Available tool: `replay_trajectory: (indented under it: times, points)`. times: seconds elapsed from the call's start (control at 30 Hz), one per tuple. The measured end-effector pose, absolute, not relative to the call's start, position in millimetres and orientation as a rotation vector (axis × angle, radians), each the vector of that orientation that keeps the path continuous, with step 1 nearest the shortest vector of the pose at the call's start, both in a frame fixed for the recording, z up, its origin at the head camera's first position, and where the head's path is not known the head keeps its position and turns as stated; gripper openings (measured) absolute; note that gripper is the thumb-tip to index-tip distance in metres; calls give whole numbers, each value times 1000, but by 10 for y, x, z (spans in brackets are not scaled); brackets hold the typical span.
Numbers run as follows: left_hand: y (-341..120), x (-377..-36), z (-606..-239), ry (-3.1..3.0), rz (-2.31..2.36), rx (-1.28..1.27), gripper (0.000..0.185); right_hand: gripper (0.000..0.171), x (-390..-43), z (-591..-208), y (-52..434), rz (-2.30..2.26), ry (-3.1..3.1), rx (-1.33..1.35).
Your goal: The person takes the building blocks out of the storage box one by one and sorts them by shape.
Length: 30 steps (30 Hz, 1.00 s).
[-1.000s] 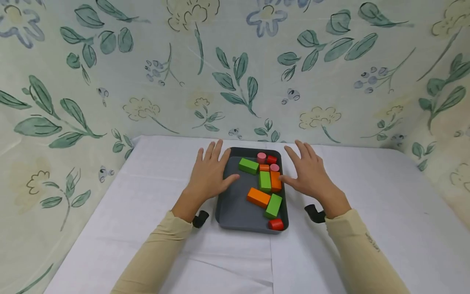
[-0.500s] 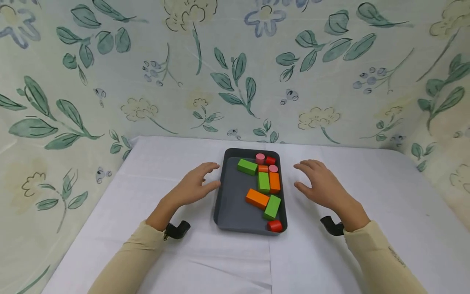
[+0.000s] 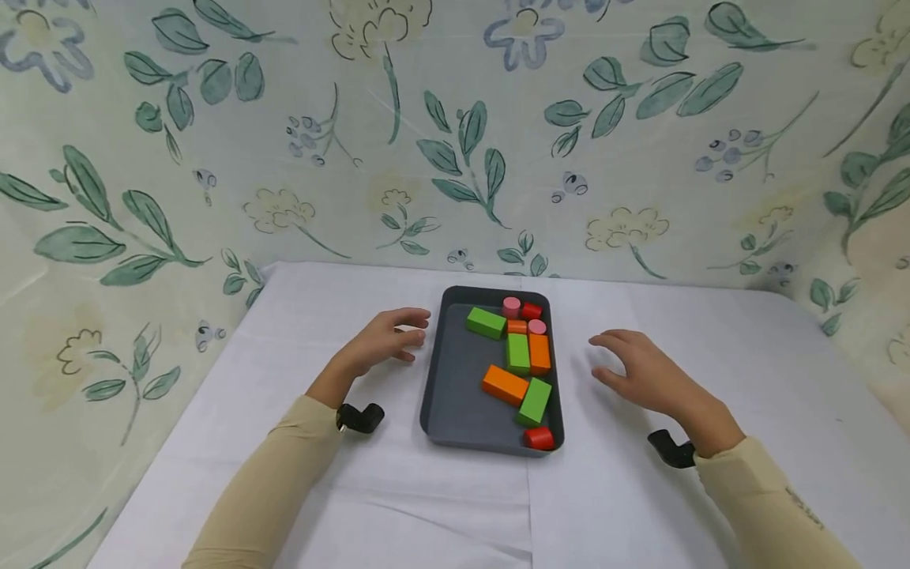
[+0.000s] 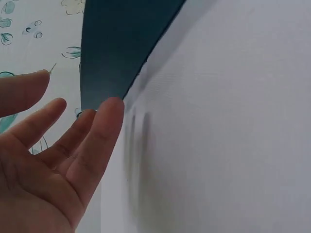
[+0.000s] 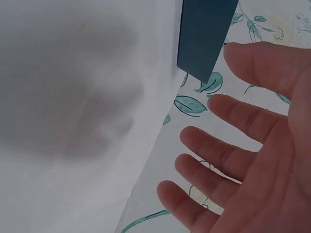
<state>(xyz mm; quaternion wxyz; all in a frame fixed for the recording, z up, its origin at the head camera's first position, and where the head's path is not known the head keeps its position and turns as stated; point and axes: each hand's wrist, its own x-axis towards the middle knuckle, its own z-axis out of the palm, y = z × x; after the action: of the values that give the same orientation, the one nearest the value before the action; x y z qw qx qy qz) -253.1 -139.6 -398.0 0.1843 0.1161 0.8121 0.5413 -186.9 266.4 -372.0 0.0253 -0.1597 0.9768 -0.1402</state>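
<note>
1. Head view: a dark grey tray [image 3: 455, 395] sits on a table covered with a white cloth [image 3: 455, 506], near the table's middle, its long side running away from the person.
2. Left hand [image 3: 384, 341] is held just beside the tray's left rim, toward the far end. Fingers loosely curled and slightly apart, holding nothing; whether the fingertips touch the rim cannot be told from this view.
3. Left wrist view: palm [image 4: 43, 165] is open, fingers apart, with the tray's outer wall [image 4: 121, 43] close to the fingertips. No grip on it.
4. Right hand [image 3: 640, 371] is over the cloth to the right of the tray, clearly apart from it. Fingers relaxed, slightly bent, spread, holding nothing.
5. Right wrist view: fingers [image 5: 233, 145] splayed and free; a corner of the tray [image 5: 204, 34] shows beyond them.
6. Tray contents, far end: a pink cylinder [image 3: 511, 307] and a red cylinder [image 3: 531, 310] side by side at the far rim, a green block [image 3: 486, 322] lying slanted to their left, and a second pink cylinder [image 3: 537, 326] with a small orange piece [image 3: 517, 326] beside it.
7. Tray contents, middle: an upright-lying green block [image 3: 518, 353] touching an orange block [image 3: 539, 353] on its right.
8. Tray contents, near end: a slanted orange block [image 3: 505, 385] touching a slanted green block [image 3: 535, 401]; a red cylinder on its side [image 3: 539, 438] in the near right corner.
9. Surround: floral fabric [image 3: 213, 158] with green leaves backs the table on the far side and at both sides.
</note>
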Motion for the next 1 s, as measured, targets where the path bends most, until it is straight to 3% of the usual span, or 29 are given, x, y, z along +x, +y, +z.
replay_trajectory:
  times: [0.27, 1.0]
  points:
    - [-1183, -2643, -4118, 2165, 1555, 280, 58, 50, -1891, -3799, 2679, -412, 2967, -466]
    - [-1086, -2836, -4168, 2165, 1652, 239, 60, 52, -2211, -3528, 2299, -404, 2900, -528]
